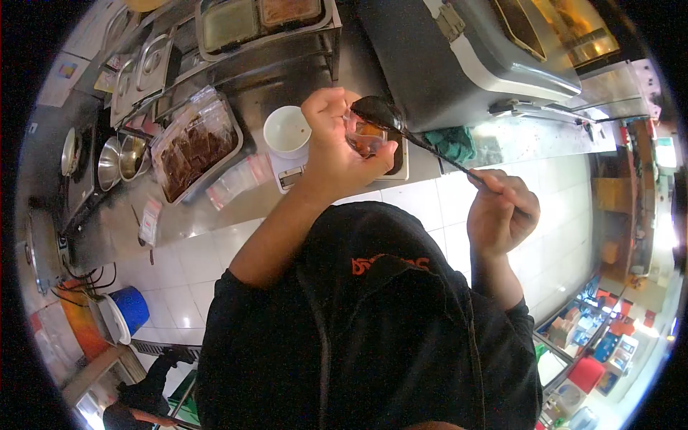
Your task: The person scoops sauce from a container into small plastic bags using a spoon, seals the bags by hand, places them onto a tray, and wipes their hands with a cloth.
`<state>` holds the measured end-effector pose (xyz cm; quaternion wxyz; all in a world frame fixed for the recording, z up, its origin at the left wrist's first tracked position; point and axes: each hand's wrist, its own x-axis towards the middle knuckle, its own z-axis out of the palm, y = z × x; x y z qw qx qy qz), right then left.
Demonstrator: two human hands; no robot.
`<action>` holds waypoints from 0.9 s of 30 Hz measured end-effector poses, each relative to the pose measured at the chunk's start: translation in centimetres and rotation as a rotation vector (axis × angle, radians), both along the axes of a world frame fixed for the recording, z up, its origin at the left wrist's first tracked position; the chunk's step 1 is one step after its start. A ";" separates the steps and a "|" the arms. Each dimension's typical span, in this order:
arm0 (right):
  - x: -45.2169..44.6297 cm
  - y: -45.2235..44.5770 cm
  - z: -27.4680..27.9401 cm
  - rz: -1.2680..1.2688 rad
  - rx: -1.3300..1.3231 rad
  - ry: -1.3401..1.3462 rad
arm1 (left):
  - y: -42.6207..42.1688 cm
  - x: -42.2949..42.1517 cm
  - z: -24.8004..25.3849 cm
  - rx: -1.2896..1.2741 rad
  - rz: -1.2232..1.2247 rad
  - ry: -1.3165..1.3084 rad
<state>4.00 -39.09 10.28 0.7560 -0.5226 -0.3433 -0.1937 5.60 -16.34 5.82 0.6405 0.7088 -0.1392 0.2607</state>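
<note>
My left hand (333, 147) is closed around a small clear plastic container (367, 140) with orange-red stuff inside; whether it is a bag or a cup is hard to tell. Over the container's mouth tilts the bowl of a long-handled spoon (376, 109), coated in dark sauce. The far end of its thin handle is pinched in my right hand (502, 211). Below the left hand, partly hidden, is a pale-rimmed container (406, 168) with dark contents. Beside the left wrist, a white bowl (285, 130) stands by or on a digital scale (289, 179).
Left on the steel counter are a bag-lined tray of dark brown food (197, 150), plastic packets (240, 179) and metal bowls (132, 161). A rack holds sauce pans (229, 25) behind. At right are a large grey box (437, 64) and a green cloth (453, 142). Another person (147, 390) is at lower left.
</note>
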 end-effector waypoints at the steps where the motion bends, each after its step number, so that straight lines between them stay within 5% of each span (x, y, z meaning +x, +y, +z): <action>1: 0.0 -0.1 -0.1 -0.010 -0.008 0.003 | -0.1 0.0 0.1 -0.027 -0.013 0.003; 5: -0.2 0.2 -0.3 -0.020 0.115 0.187 | -0.6 -0.2 -0.2 -0.115 -0.018 0.027; 15: 1.4 -0.9 -3.6 0.065 0.588 0.963 | -0.6 -1.0 -1.3 0.067 0.019 -0.037; 18: 1.8 -2.4 -6.2 -0.027 0.579 1.011 | -0.1 -1.0 -1.7 0.192 0.063 -0.132; 22: 2.5 -3.2 -9.7 -0.170 0.257 1.091 | -0.2 -1.7 -1.1 0.185 0.148 -0.185; 25: 2.5 -1.0 -9.7 -0.682 -0.534 0.433 | -0.1 -1.6 -0.5 0.235 0.192 -0.282; 27: 2.2 -0.2 -6.0 -0.581 -0.740 0.252 | 0.1 -1.7 0.2 0.286 0.212 -0.338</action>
